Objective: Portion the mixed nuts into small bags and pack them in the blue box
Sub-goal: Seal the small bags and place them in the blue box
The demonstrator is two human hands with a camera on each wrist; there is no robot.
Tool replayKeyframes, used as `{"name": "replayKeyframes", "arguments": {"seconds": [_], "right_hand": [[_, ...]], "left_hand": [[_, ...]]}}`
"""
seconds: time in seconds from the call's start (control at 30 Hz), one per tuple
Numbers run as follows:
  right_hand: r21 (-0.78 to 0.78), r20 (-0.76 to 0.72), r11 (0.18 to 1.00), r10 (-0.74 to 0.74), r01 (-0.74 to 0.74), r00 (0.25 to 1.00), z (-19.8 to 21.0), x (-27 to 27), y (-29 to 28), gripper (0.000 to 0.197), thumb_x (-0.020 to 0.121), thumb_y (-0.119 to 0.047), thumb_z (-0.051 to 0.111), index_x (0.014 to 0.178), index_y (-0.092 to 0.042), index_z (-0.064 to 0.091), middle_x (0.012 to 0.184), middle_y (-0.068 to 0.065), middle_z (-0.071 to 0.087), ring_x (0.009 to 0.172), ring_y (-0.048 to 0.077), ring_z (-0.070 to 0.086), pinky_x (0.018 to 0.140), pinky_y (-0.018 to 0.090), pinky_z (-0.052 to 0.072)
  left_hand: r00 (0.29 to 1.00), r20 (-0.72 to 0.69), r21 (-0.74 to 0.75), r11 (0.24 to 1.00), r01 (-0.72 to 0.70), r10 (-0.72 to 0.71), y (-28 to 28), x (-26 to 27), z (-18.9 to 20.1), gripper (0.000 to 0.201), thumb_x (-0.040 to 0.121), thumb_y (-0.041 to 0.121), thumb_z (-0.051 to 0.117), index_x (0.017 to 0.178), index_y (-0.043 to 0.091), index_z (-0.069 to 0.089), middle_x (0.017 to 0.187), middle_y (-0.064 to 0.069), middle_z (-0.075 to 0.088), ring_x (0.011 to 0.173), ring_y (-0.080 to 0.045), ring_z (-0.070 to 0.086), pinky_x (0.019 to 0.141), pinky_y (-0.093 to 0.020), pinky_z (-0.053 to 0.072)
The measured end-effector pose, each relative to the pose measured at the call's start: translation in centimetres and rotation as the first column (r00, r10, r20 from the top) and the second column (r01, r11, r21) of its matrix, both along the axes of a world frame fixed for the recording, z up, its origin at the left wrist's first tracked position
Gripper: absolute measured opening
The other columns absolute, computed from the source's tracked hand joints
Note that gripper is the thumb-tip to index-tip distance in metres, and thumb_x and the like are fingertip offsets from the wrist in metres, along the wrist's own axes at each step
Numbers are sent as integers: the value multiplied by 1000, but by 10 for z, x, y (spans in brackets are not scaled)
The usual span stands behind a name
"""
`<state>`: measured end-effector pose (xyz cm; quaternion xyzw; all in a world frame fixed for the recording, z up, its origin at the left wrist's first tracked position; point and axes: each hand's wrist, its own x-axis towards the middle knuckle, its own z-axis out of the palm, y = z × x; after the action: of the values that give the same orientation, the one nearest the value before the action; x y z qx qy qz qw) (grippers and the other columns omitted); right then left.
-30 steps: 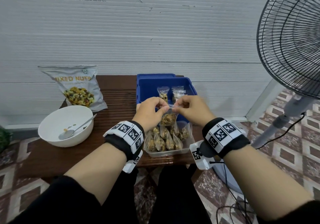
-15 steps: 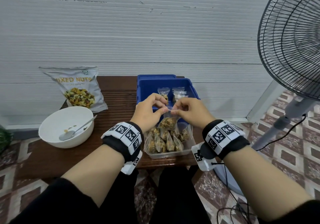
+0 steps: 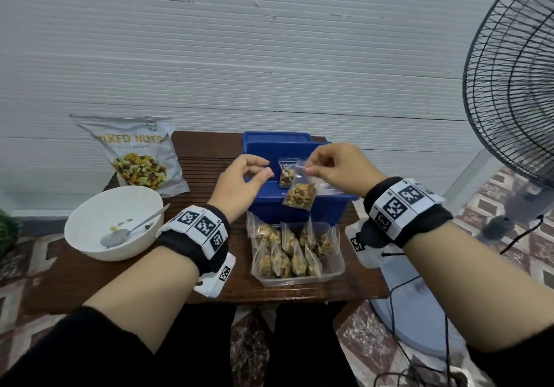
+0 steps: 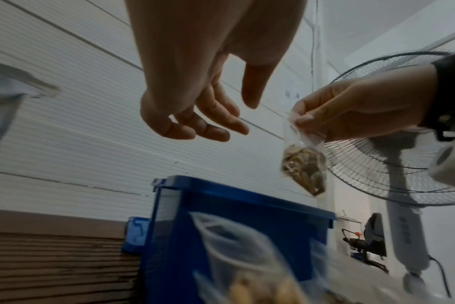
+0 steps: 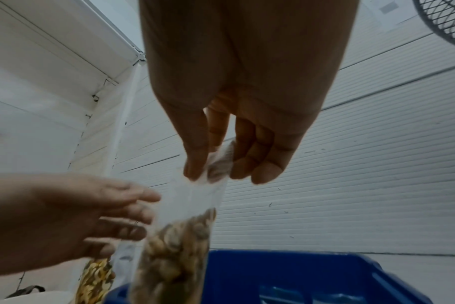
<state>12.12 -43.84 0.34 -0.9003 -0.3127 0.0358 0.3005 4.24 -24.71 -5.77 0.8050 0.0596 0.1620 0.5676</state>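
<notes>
My right hand [image 3: 311,168] pinches the top edge of a small clear bag of nuts [image 3: 299,195], which hangs above the front rim of the blue box [image 3: 302,216]. The same bag [image 4: 303,167] dangles from my right hand [image 4: 303,119] in the left wrist view, and the bag [image 5: 179,242] hangs from my thumb and forefinger in the right wrist view. My left hand [image 3: 263,171] hovers just left of it, fingers loosely curled and holding nothing. Another filled bag [image 3: 287,174] stands inside the box. A clear tray [image 3: 329,275] in front holds several filled bags.
A white bowl [image 3: 90,228] with a spoon [image 3: 132,231] and a few nuts sits at the table's left. The mixed nuts pouch [image 3: 138,153] leans on the wall behind it. A standing fan [image 3: 515,87] is at the right, its cable on the floor.
Both hands were pinching the bag's top together. Now my left hand has let go and drawn left, while my right hand has lifted the bag up and back over the blue box.
</notes>
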Motion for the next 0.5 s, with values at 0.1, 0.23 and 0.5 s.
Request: {"name": "replayKeyframes", "arguments": {"seconds": [0.1, 0.23, 0.5], "right_hand": [[-49, 35, 999, -8, 9, 999, 16, 24, 9, 11, 88, -17, 67, 85, -6, 69, 79, 5, 66, 73, 15, 56, 65, 19, 43], [-209, 47, 978, 35, -24, 998, 23, 60, 29, 5, 87, -14, 67, 86, -9, 68, 76, -3, 60, 70, 9, 54, 57, 5, 37], [-593, -47, 785, 187, -178, 981, -12, 122, 77, 12, 82, -10, 70, 94, -15, 71, 90, 0, 65, 87, 16, 58, 79, 28, 46]], "left_hand": [[983, -80, -5, 986, -168, 167, 24, 13, -11, 4, 94, 24, 59, 99, 24, 59, 101, 4, 64, 96, -11, 58, 82, -20, 44], [959, -153, 27, 971, -237, 238, 42, 31, -25, 12, 96, 23, 56, 107, 20, 60, 106, 5, 60, 96, -7, 53, 82, -19, 38], [966, -168, 68, 980, -185, 194, 57, 80, -42, 37, 94, 31, 59, 130, 22, 56, 129, 6, 53, 108, -11, 54, 86, -22, 41]]}}
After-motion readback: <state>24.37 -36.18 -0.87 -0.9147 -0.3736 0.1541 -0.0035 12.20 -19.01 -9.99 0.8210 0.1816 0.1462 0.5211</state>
